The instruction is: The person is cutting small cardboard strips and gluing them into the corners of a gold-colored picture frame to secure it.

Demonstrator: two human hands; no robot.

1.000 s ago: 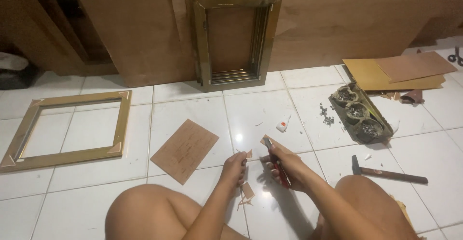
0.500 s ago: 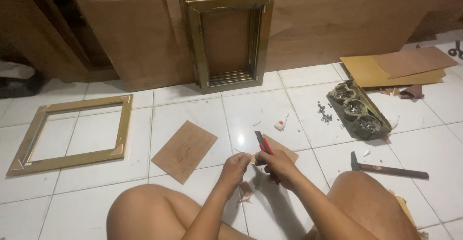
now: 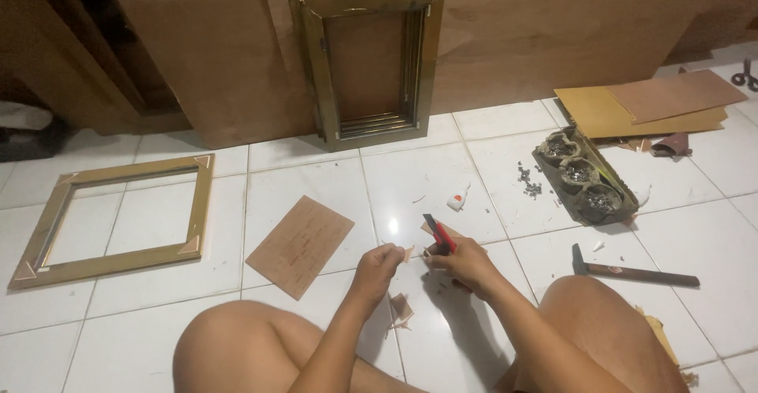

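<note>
Nearest, a small thin scrap of board (image 3: 408,254) is being pinched in the left hand (image 3: 377,267) just above the tiled floor (image 3: 442,180), while a red-handled cutter (image 3: 440,233) is being gripped in the right hand (image 3: 466,263), its tip beside the scrap. The scrap is judged light, stiff and brittle, best held by its edges. Offcuts (image 3: 400,311) are lying below. Farther off, a brown board (image 3: 300,244), a hammer (image 3: 632,270) and leaning frames (image 3: 367,57) are being left untouched.

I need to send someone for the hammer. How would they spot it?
Start at the tray holding three round pots on the white tiles. Just below it, beside the person's knee, lies the hammer: the only long dark-handled tool there.
</note>
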